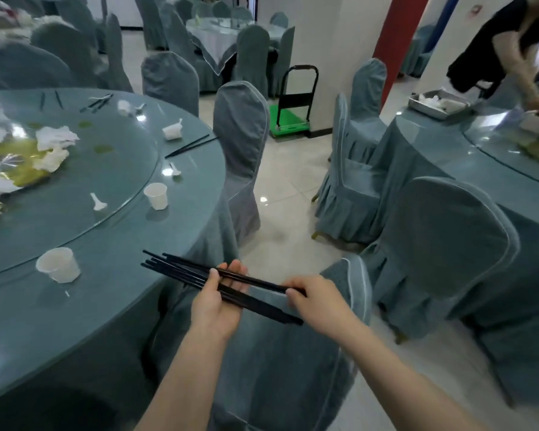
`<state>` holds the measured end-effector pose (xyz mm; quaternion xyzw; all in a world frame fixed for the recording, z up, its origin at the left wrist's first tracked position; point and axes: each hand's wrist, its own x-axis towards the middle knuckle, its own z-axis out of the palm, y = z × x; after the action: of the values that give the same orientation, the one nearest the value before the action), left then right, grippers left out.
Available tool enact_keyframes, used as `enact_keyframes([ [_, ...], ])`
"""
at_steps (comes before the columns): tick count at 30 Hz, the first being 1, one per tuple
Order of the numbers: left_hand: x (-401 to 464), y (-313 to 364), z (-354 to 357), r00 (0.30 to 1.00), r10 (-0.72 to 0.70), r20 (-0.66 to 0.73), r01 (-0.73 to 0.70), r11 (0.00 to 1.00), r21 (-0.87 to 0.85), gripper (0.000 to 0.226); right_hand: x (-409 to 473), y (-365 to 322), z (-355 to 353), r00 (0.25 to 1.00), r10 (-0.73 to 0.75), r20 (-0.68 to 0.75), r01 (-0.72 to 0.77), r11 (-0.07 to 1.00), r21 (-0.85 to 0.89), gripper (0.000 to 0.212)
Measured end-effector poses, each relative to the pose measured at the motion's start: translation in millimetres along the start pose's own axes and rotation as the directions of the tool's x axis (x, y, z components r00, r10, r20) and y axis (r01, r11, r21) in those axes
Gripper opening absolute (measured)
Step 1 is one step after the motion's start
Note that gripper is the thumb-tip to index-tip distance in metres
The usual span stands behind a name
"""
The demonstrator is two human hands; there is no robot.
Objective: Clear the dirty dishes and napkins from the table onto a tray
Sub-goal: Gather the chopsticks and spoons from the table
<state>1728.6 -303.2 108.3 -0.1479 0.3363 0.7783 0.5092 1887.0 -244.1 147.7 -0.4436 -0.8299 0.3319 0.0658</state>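
Left hand point(220, 301), thumb curled over, cradles a bundle of long black chopsticks point(181, 270) just off the near right edge of the round teal-clothed table point(75, 321). Right hand point(316, 301) pinches the thick end of one chopstick of the bundle. Two white paper cups point(58, 264) point(156, 195), white crumpled napkins point(55, 138) and loose chopsticks point(190, 146) lie on the table; a grey metal tray point(437, 102) sits on the far right table.

No readable text, label, brand, number or sign is to be found. A small reddish sign point(475, 9) is mounted on the white wall at the upper right, but it is too blurred for anything on it to be made out.
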Motion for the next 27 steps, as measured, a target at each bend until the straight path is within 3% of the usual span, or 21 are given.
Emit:
enact_keyframes([
  [9,12.3,-55.4,43.5,1.000,0.018,0.023,-0.019,0.998,0.055,0.026,8.8,55.8,-27.5,0.999,0.000,-0.050,0.005,0.996,0.093,0.029],
  [18,42.4,-119.4,108.2,0.999,0.019,0.048,-0.021,0.999,0.043,0.023,43.0,121.7,-67.2,0.978,0.168,-0.126,-0.078,0.847,0.525,0.023],
  [24,59.8,-194.8,158.4,0.996,0.086,0.021,-0.086,0.995,-0.041,0.027,83.3,188.6,-129.0,0.998,0.063,-0.008,-0.050,0.858,0.511,0.025],
  [27,67.8,-224.0,174.0,0.993,0.119,-0.004,-0.119,0.988,-0.095,0.027,99.0,224.3,-161.0,0.996,0.078,0.047,-0.091,0.808,0.582,0.024],
])
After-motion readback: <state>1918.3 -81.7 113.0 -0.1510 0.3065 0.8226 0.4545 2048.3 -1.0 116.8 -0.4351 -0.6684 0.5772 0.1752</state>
